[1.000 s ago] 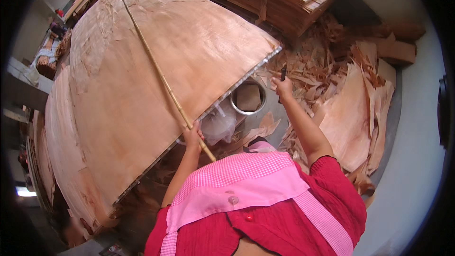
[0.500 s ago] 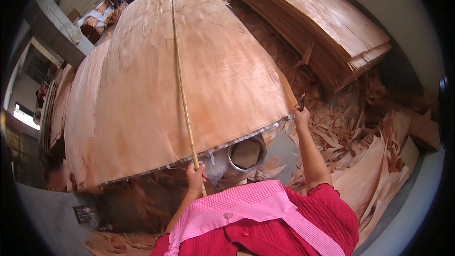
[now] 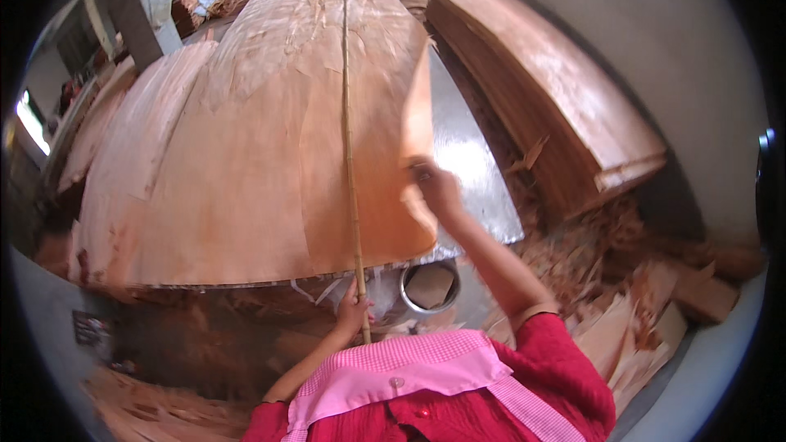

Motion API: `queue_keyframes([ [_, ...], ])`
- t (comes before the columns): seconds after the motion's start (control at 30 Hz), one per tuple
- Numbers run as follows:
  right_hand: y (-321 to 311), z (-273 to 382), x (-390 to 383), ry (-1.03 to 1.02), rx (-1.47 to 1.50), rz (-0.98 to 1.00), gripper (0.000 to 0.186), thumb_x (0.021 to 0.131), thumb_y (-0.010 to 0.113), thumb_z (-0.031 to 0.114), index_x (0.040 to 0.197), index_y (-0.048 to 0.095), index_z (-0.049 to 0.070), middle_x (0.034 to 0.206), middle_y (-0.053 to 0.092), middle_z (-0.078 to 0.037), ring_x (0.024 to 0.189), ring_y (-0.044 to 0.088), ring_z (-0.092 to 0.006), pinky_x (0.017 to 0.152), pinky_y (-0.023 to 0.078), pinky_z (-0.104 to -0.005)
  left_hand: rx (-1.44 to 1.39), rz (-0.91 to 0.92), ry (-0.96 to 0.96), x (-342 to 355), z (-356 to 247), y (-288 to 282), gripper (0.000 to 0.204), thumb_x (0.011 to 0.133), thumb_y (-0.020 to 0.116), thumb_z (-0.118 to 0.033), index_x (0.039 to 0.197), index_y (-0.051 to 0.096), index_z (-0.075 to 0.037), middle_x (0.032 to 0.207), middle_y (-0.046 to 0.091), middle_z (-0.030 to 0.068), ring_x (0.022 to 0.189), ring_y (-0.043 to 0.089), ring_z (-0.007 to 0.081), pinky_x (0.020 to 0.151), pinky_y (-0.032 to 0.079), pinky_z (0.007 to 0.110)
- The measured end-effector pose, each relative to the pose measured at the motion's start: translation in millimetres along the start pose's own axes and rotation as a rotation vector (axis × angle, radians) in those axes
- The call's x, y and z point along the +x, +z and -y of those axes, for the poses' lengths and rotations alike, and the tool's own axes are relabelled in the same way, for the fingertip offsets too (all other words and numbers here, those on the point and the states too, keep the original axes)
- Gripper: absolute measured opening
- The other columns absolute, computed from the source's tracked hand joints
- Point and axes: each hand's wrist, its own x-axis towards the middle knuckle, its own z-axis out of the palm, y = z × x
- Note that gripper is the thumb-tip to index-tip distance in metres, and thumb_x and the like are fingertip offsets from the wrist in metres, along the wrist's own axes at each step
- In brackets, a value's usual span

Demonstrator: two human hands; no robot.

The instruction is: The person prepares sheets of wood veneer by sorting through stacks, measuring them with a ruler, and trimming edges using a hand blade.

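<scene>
A long thin bamboo pole (image 3: 350,164) lies lengthwise over a large orange-brown wood veneer sheet (image 3: 237,172). My left hand (image 3: 354,309) is closed round its near end, at the sheet's front edge. My right hand (image 3: 442,191), somewhat blurred, is closed on a small dark tool (image 3: 422,170) whose kind I cannot make out. It is at the sheet's right edge, which is lifted and curled back to the left. Under the curl, a shiny grey table surface (image 3: 475,168) shows. Whether my right fingers also pinch the veneer is unclear.
A tall veneer stack (image 3: 565,106) stands at the right beside the wall. Torn veneer scraps (image 3: 557,258) cover the floor around the table's near right corner. A round metal bucket (image 3: 404,289) is just below the front edge. More sheets (image 3: 155,131) lie on the left.
My right hand has moved left from the table's right corner, and the sheet's right edge is now folded back, baring the grey surface. My left hand still grips the pole. The view has turned.
</scene>
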Motion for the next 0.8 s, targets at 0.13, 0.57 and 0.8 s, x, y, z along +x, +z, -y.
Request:
queue_keyframes([
  [0.13,109.1,90.0,3.9,-0.277,-0.074,0.457,0.017,0.081,0.041,0.01,0.096,0.05,0.009,0.066,0.059,-0.014,0.062,0.06,-0.0303,0.053,0.046,-0.0402,0.047,0.034,0.062,-1.8,-3.8,-4.8,0.066,0.081,0.047,-0.003,0.136,0.014,-0.017,0.073,0.056,0.0105,0.047,0.052,0.0136,0.042,0.045,0.027],
  [0.57,280.4,121.7,-71.9,-0.575,-0.507,0.837,0.021,0.082,0.046,0.016,0.101,0.048,0.007,0.07,0.061,-0.01,0.066,0.062,-0.0258,0.056,0.048,-0.036,0.313,0.221,0.57,17.9,-39.3,11.9,0.025,0.077,0.055,-0.008,0.101,0.048,-0.003,0.093,0.051,0.0153,0.087,0.05,0.0244,0.076,0.041,0.033],
  [0.8,123.3,128.2,-19.8,0.148,-0.106,0.559,0.036,0.078,0.059,0.017,0.113,0.051,0.013,0.084,0.065,-0.006,0.063,0.062,-0.0181,0.057,0.049,-0.0309,-0.374,0.328,0.196,16.2,-76.4,-25.3,0.04,0.072,0.054,0.0,0.11,0.041,-0.005,0.078,0.053,0.0075,0.05,0.054,0.0159,0.038,0.044,0.028],
])
